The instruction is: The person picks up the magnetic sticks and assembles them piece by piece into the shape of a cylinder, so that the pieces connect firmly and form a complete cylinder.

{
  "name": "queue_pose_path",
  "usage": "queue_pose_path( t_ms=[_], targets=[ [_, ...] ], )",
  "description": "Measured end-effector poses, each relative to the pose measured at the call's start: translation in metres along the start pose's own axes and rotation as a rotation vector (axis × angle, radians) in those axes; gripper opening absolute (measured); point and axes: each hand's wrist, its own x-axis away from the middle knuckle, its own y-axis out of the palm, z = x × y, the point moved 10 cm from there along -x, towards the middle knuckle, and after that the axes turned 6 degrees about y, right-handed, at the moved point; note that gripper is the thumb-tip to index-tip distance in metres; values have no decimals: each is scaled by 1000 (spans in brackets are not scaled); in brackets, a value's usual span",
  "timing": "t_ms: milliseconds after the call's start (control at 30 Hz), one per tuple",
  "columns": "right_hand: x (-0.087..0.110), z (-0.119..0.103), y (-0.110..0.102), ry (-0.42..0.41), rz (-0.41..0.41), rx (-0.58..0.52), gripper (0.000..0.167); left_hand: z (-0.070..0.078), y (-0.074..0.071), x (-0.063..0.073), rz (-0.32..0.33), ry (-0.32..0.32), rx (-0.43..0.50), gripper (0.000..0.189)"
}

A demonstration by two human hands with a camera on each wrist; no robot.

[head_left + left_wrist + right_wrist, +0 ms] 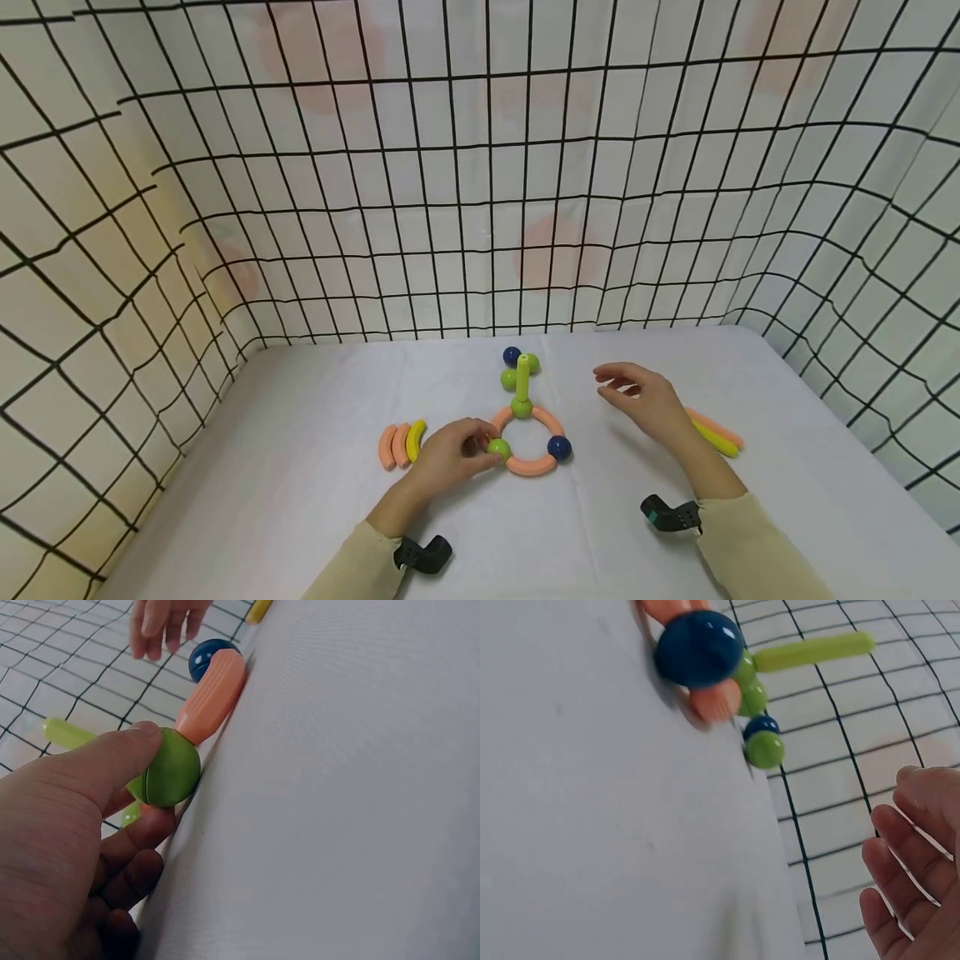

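A ring of curved orange rods (531, 467) joined by balls lies on the white table. My left hand (450, 454) pinches the green ball (498, 451) on the ring's left side between thumb and fingers; in the left wrist view the thumb presses on that green ball (171, 769). A dark blue ball (559, 447) forms the ring's right joint. From the far green ball (521, 407) a straight light-green rod (522, 379) stands upright. My right hand (637, 398) hovers to the right of the ring, fingers loosely bent, holding nothing.
Behind the ring sit loose balls, one dark blue (512, 356) and two green. Left of my left hand lie two curved orange rods (387, 447) and a curved yellow one (416, 440). Straight orange and yellow rods (718, 437) lie under my right wrist. Black netting (487, 204) surrounds the table.
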Motion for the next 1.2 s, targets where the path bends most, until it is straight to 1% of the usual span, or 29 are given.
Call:
queue_pose_path(
  t_ms=[200, 300, 467, 567, 767, 900, 1000, 1200],
  targets=[
    [7, 19, -32, 10, 39, 22, 33, -1, 1, 0, -8, -6, -4, 28],
    [13, 33, -46, 35, 47, 34, 35, -1, 1, -1, -10, -6, -6, 29],
    [19, 64, -64, 128, 36, 81, 43, -2, 1, -1, -9, -11, -2, 28],
    [22, 83, -71, 185, 30, 102, 47, -2, 1, 0, -9, -14, -1, 28],
    [28, 120, -69, 290, -37, 93, 55, -3, 2, 0, -14, -22, 3, 29],
    [31, 137, -67, 343, -63, 98, 57, -3, 2, 0, -13, -20, 2, 28],
    [32, 142, -65, 343, -66, 107, 57, -2, 1, 0, -11, -16, 0, 28],
    [32, 140, -65, 319, -61, 135, 57, -2, 2, 0, -14, -15, 10, 28]
  ],
)
